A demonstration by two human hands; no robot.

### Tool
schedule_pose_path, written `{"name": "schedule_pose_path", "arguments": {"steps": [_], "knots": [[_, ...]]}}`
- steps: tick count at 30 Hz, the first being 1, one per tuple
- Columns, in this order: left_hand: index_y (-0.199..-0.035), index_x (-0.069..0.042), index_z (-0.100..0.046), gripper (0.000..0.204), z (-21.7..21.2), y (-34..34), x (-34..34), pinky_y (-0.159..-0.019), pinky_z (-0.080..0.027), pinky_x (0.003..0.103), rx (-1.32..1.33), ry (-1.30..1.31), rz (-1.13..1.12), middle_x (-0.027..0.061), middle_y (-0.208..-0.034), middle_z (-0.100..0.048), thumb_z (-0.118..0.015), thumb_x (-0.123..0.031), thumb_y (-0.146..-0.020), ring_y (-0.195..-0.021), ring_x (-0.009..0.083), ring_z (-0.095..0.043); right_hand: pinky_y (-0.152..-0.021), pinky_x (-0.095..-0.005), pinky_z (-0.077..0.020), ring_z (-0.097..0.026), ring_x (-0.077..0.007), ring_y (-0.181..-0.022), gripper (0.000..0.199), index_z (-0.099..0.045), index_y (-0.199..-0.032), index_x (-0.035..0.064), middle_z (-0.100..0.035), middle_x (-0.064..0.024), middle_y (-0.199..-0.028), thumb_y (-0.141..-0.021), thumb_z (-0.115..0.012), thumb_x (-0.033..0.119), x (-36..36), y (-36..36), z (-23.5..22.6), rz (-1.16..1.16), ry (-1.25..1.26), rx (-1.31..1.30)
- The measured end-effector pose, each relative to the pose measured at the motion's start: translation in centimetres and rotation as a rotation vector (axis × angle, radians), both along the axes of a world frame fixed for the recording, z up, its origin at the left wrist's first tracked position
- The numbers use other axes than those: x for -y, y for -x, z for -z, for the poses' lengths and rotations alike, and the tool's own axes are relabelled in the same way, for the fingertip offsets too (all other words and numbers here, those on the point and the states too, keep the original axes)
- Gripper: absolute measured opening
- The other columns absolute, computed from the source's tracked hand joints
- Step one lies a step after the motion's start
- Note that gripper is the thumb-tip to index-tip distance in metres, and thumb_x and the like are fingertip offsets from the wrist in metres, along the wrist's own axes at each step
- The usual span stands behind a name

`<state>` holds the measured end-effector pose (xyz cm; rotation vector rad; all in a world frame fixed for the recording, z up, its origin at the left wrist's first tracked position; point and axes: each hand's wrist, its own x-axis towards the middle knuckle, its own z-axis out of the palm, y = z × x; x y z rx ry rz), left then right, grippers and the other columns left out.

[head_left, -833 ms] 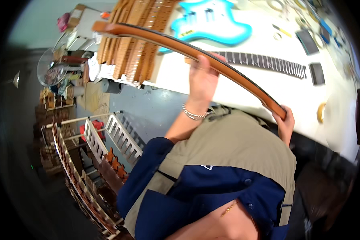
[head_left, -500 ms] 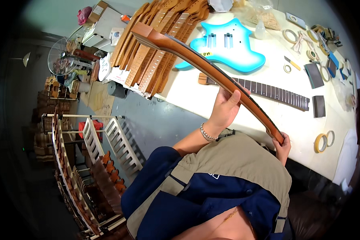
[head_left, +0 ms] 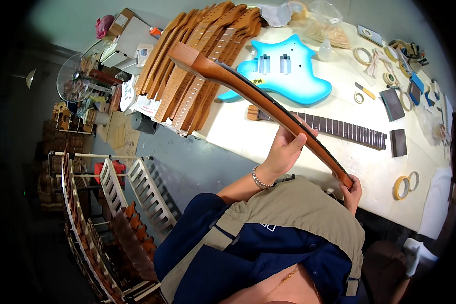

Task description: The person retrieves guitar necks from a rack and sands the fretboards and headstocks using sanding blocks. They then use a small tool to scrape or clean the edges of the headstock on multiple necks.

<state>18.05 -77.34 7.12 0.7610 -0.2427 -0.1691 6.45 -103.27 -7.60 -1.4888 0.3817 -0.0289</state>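
Note:
A brown wooden guitar neck (head_left: 258, 104) is held up at a slant, its thick block-like end at the upper left and its dark fingerboard edge facing away from me. My left hand (head_left: 287, 149) wraps round its middle, thumb on the near side. At the lower right end, the fingers of my right hand (head_left: 352, 192) close on the tip. Behind it on the white table (head_left: 223, 124) lies a second neck (head_left: 339, 129) with a dark fretted fingerboard. Farther back rests a blue-and-white guitar body (head_left: 283, 76), partly covered by the held neck.
Many wooden necks (head_left: 197, 66) are stacked at the table's left end. Tape rolls (head_left: 401, 187), dark sanding blocks (head_left: 399, 143) and a yellow-handled knife (head_left: 366, 90) lie to the right. A slatted rack (head_left: 149, 190) stands on the left floor. Another person's gloved hand (head_left: 413, 257) shows at lower right.
The view has shifted slightly, so the table's things sit a little lower and left. Both hands keep their hold on the neck. A gloved hand has come into view at lower right.

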Motion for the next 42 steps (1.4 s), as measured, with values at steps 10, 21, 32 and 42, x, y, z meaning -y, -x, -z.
{"name": "schedule_pose_path", "arguments": {"steps": [10,21,32,42], "knots": [[-0.132,-0.01,-0.026,0.053,-2.5,-1.6,-1.1,-0.087,-0.049,0.041,-0.039,-0.157,-0.232,0.0158,-0.12,-0.049,-0.027,-0.047,-0.094,-0.105,0.0291,-0.055,-0.091,-0.028,-0.0362,-0.05,-0.0175,-0.104,0.039,-0.051,-0.116,-0.0036,-0.054,-0.011,-0.113,-0.096,-0.036,0.026,-0.8,0.7,-1.8,0.159,0.107,0.12],[-0.13,-0.011,-0.032,0.062,-2.2,-4.0,-4.5,-0.094,-0.042,0.044,-0.112,-0.262,-0.408,0.0118,-0.125,-0.048,-0.018,-0.056,-0.09,-0.112,0.0315,-0.049,-0.085,-0.0264,-0.0407,-0.056,-0.0148,-0.092,0.044,-0.056,-0.105,-0.0062,-0.06,-0.0112,-0.1,-0.096,-0.034,0.03,-2.4,-2.0,-7.1,0.152,-0.267,0.063],[-0.086,-0.006,-0.06,0.043,-1.7,-5.8,-6.5,-0.095,-0.043,0.041,-0.226,0.173,-0.335,0.0012,-0.077,-0.06,-0.074,-0.039,-0.063,-0.082,0.0152,-0.059,-0.034,-0.0212,-0.0168,-0.018,-0.0062,-0.032,0.054,-0.056,-0.086,0.0043,-0.03,0.0017,-0.042,-0.094,-0.025,0.048,-3.6,-2.0,-9.8,-0.014,-0.763,-0.236],[-0.087,-0.011,-0.06,0.038,-1.8,-4.7,-6.2,-0.092,-0.043,0.041,-0.197,0.046,-0.349,-0.0003,-0.08,-0.061,-0.072,-0.04,-0.065,-0.085,0.0178,-0.058,-0.033,-0.0232,-0.0186,-0.024,-0.0091,-0.029,0.047,-0.054,-0.077,0.0099,-0.032,0.0009,-0.039,-0.095,-0.028,0.045,-2.4,-1.4,-5.5,-0.024,-0.783,-0.209]]}}
